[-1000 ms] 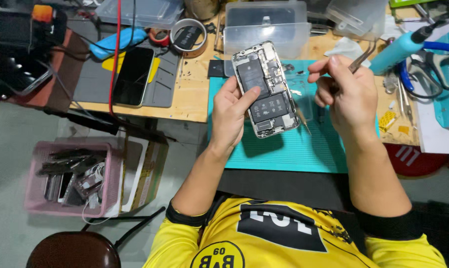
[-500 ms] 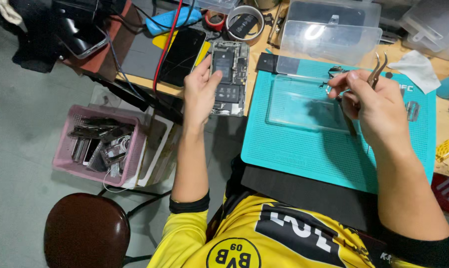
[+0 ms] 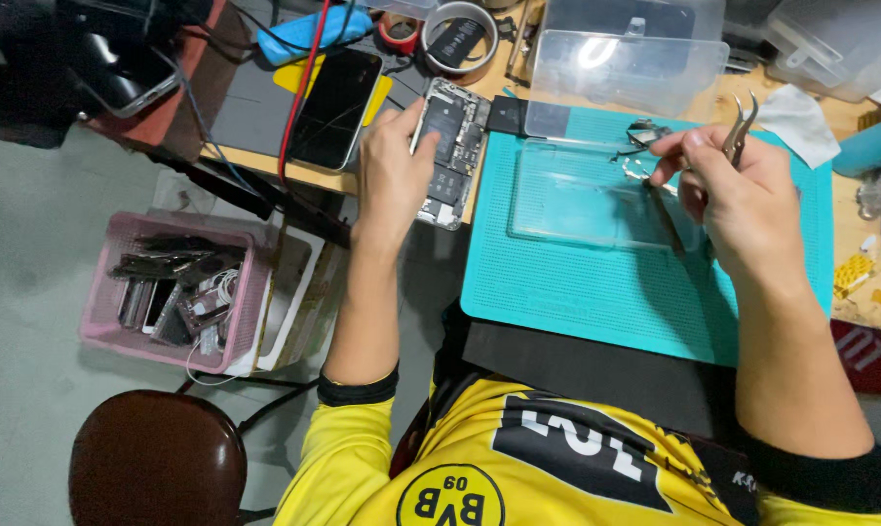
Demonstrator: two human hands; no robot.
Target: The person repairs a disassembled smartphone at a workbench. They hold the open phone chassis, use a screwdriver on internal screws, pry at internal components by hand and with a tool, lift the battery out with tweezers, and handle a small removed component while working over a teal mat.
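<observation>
Since the earlier frame, the left hand [image 3: 394, 168] has carried the opened phone [image 3: 448, 151] off the teal mat [image 3: 596, 282] to the mat's left, where it now lies at the tabletop's [image 3: 479, 83] near edge, partly overhanging it, its innards facing up. Left fingers are curled around the phone's left side, the thumb lying on its near part, so that grip is pressed onto the phone. The right hand [image 3: 738, 190] hovers over the mat's far right part, thumb and forefinger pinching metal tweezers [image 3: 738, 131] whose tips point away from the person. Just left of that hand, small metal parts [image 3: 640, 146] lie on a clear tray [image 3: 582, 195] resting on the mat. Left of the opened phone, a dark phone [image 3: 335, 107] lies screen up on a grey pad, a red cable [image 3: 299, 88] crossing beside it. Tape rolls [image 3: 460, 37] and clear plastic boxes [image 3: 626, 58] stand at the far side. Down on the floor at left, a pink basket [image 3: 172, 287] holds phone parts, with a brown stool [image 3: 153, 458] nearer.
</observation>
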